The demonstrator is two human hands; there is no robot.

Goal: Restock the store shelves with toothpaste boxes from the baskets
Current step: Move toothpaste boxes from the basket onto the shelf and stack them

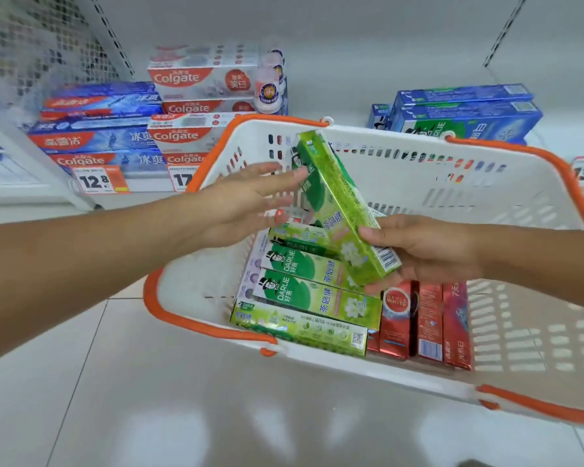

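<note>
A white basket with orange handles (418,183) stands on the floor in front of the low shelf. Inside lie several green Darlie toothpaste boxes (317,294) and red boxes (429,321). My right hand (425,251) grips the lower end of one green box (338,203), which is lifted and tilted up over the basket. My left hand (250,200) reaches in from the left with fingers stretched out, the fingertips close to the box's upper part; it is blurred and I cannot tell whether it touches.
The bottom shelf behind the basket carries stacked Colgate boxes (189,106) and blue boxes (98,129) on the left and blue Darlie boxes (466,112) on the right. Price tags (98,180) hang at the shelf edge. Tiled floor (216,416) lies in front.
</note>
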